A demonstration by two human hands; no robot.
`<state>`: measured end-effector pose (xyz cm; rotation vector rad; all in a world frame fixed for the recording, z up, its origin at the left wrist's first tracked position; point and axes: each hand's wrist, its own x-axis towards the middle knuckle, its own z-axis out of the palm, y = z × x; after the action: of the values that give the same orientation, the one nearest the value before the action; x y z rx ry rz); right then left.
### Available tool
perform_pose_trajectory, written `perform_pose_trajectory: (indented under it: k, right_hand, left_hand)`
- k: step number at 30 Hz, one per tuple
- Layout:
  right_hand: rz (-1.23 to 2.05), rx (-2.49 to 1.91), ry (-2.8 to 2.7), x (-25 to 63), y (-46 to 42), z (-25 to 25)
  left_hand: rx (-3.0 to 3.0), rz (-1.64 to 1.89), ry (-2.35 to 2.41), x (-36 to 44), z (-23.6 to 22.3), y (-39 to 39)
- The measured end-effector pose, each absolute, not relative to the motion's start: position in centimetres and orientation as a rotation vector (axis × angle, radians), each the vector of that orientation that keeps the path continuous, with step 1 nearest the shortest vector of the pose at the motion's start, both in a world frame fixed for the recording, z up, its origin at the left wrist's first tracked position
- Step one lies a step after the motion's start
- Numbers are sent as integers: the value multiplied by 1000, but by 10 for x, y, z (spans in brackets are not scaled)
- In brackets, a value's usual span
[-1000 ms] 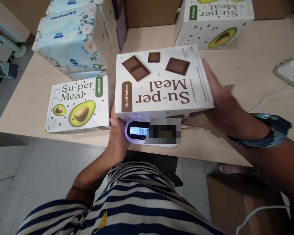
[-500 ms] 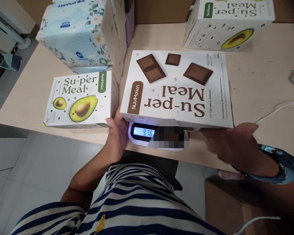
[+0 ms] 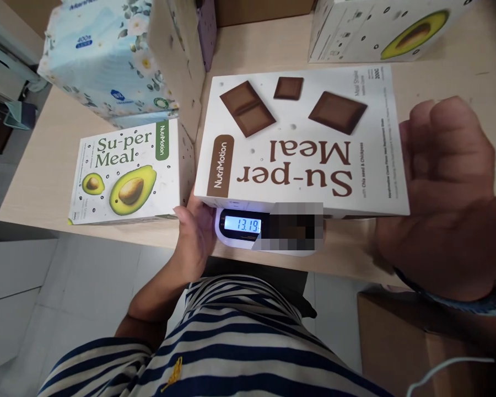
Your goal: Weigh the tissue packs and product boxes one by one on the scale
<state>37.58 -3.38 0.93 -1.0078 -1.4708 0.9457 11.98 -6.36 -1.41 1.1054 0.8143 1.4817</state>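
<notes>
A large white meal-shake box [image 3: 297, 143] with chocolate pieces and upside-down lettering lies over a small digital scale [image 3: 233, 242]. The scale's lit display reads about 13.19; blurred blocks cover its right part. At the box's lower left corner is my left hand [image 3: 192, 240], thumb stretched up and away, fingers against the corner and partly hidden behind it. My right hand [image 3: 442, 193] is open beside the box's right edge, palm turned up and fingers loosely bent. Left of my left hand stands an avocado meal box [image 3: 126, 171].
Behind the avocado box is a blue floral tissue pack [image 3: 107, 71]. Another avocado box [image 3: 367, 33] stands at the back right of the wooden table [image 3: 260, 49]. A brown cardboard box [image 3: 388, 342] sits below the table edge, with a white cable [image 3: 450, 361] near it.
My right hand has moved up and right from under the chocolate box's front corner to beside its edge. The display went from about 9.76 to 13.19. My left hand stays at its corner.
</notes>
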Motion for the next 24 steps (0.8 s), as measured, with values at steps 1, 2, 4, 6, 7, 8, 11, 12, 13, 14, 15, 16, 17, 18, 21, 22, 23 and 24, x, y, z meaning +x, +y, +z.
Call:
perform_pose_trajectory:
  k: [1, 2, 4, 6, 7, 8, 11, 12, 13, 14, 15, 16, 17, 18, 21, 22, 23, 24]
  right_hand:
    - [923, -998, -1459, 378, -32, 7]
    - [915, -992, -1449, 379, -30, 6]
    - [920, -997, -1460, 380, -28, 5]
    - [924, -995, -1463, 379, -27, 5]
    - [925, -995, -1462, 379, -26, 5]
    - [927, -998, -1462, 379, -25, 4]
    - [935, -1021, -1451, 380, -23, 3]
    - [940, -1025, -1442, 381, -23, 3]
    - [946, -1030, -1432, 381, -23, 3]
    - [953, -1037, -1421, 381, -24, 4]
    - [967, -1045, -1413, 380, -25, 6]
    - [982, -1057, -1403, 379, -26, 8]
    - [997, -1071, -1394, 377, -28, 10]
    - [1006, -1086, -1383, 376, -29, 12]
    - [1020, -1106, -1357, 376, -29, 13]
    - [1020, -1107, -1355, 377, -28, 12]
    - [1013, -1107, -1369, 379, -26, 10]
    - [996, -1107, -1393, 380, -25, 8]
  left_hand:
    - [1116, 1483, 814, 119, -15, -64]
    - [1130, 1484, 820, 118, -17, -64]
    - [1161, 1491, 852, 115, -21, -65]
    - [1197, 1509, 880, 114, -25, -66]
    - [1210, 1520, 887, 113, -27, -67]
    - [1221, 1531, 888, 113, -28, -68]
    - [1221, 1517, 866, 110, -30, -70]
    - [1215, 1501, 862, 109, -31, -70]
    - [1214, 1487, 861, 107, -31, -70]
    - [1217, 1476, 864, 106, -30, -70]
    - [1226, 1473, 868, 105, -30, -70]
    - [1244, 1474, 874, 105, -28, -70]
    - [1269, 1475, 885, 106, -26, -71]
    - [1302, 1475, 905, 108, -25, -73]
    - [1446, 1475, 1014, 115, -27, -88]
    - [1511, 1484, 1047, 114, -32, -97]
    - [1599, 1503, 1067, 109, -41, -107]
    - [1712, 1535, 1085, 101, -52, -118]
